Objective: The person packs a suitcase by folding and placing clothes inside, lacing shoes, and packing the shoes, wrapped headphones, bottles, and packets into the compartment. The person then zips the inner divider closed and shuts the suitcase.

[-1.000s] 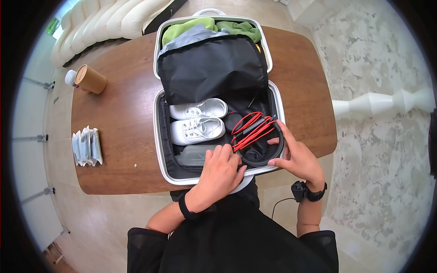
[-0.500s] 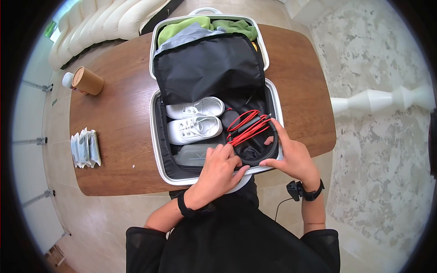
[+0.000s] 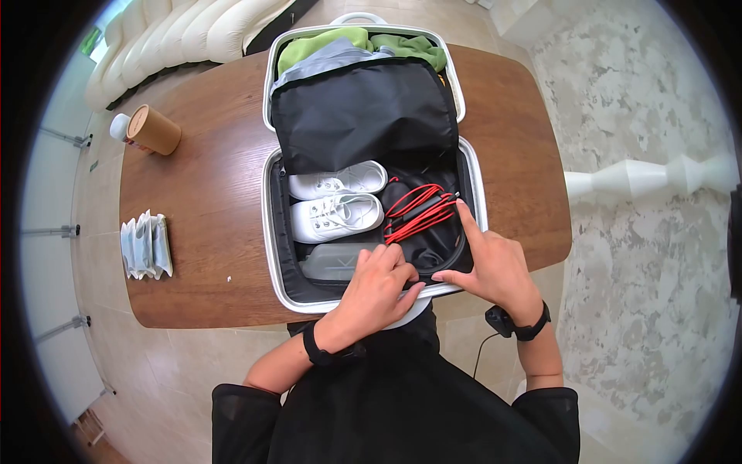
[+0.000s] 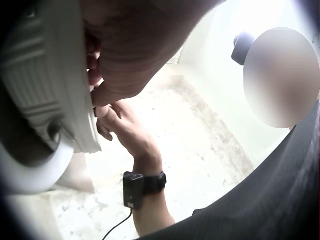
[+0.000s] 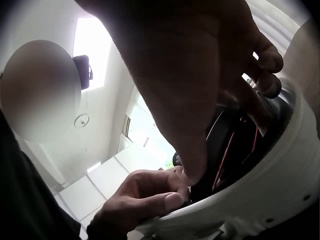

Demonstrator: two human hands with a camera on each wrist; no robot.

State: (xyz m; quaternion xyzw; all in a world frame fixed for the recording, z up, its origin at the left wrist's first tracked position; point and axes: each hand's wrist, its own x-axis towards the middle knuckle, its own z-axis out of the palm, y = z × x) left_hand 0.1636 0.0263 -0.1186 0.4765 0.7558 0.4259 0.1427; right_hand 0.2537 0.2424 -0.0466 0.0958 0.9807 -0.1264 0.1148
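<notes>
An open white suitcase [image 3: 270, 224] with black lining lies on the table. Its near half holds a pair of white sneakers [image 3: 332, 219], a translucent grey case [image 3: 332, 263] and a bundled red cord with dark handles [image 3: 421, 213]. My left hand [image 3: 375, 282] curls its fingers over the near rim, thumb along the outside; its fingertips are hidden. Right of it, my right hand [image 3: 502, 271] spreads thumb and straight index finger at the near right corner, touching a black curved band [image 3: 452, 259] around the cord. In the right wrist view both thumbs are close together by the rim [image 5: 250, 210].
A black flap [image 3: 363, 116] hangs over the hinge from the far half, where green and grey clothes [image 3: 325, 50] lie. On the wooden table [image 3: 216, 193], left side, stand a brown cylinder [image 3: 156, 131], a white-capped bottle [image 3: 120, 127] and several small packets [image 3: 147, 246].
My right hand has shifted slightly left along the corner, and its index finger has straightened toward the red cord. The black band sits lower inside. My left hand stays at the near rim.
</notes>
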